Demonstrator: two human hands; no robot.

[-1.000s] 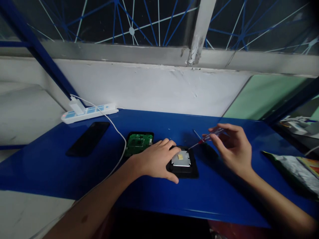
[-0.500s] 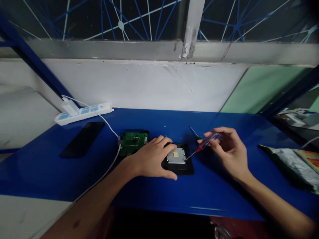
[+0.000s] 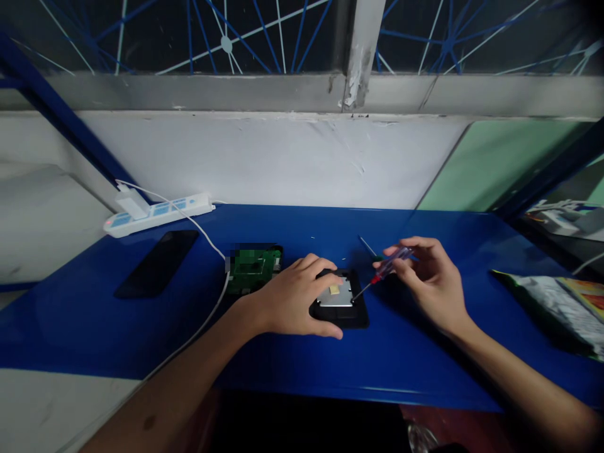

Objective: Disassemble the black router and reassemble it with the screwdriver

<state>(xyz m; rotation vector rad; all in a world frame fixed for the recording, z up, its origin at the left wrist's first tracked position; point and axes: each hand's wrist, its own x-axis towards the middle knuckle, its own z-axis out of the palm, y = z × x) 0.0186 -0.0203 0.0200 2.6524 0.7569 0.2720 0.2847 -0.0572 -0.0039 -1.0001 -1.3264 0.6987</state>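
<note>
A black device casing [image 3: 360,314] lies flat on the blue table, with a silver metal plate [image 3: 338,297] and a small yellowish pad [image 3: 335,289] in its middle. Spanning its left side, my left hand [image 3: 302,296] has its fingers over the far part and the thumb along the near edge, steadying it. My right hand [image 3: 427,270] is closed round the clear purplish handle of a screwdriver [image 3: 391,264] with a red collar. The screwdriver tilts down to the left, its tip at the plate's lower right corner. Behind it lies a second screwdriver [image 3: 368,245], its handle partly hidden.
Left of the casing is a green circuit board [image 3: 250,270]. A black phone-like slab [image 3: 158,264] lies farther left, near a white power strip [image 3: 177,209]. A white cable [image 3: 212,311] runs past my left forearm. At right lies a shiny packet [image 3: 552,308].
My left hand has shifted slightly right over the casing. My right hand and the screwdriver have moved slightly left and up, the tip staying at the plate's corner.
</note>
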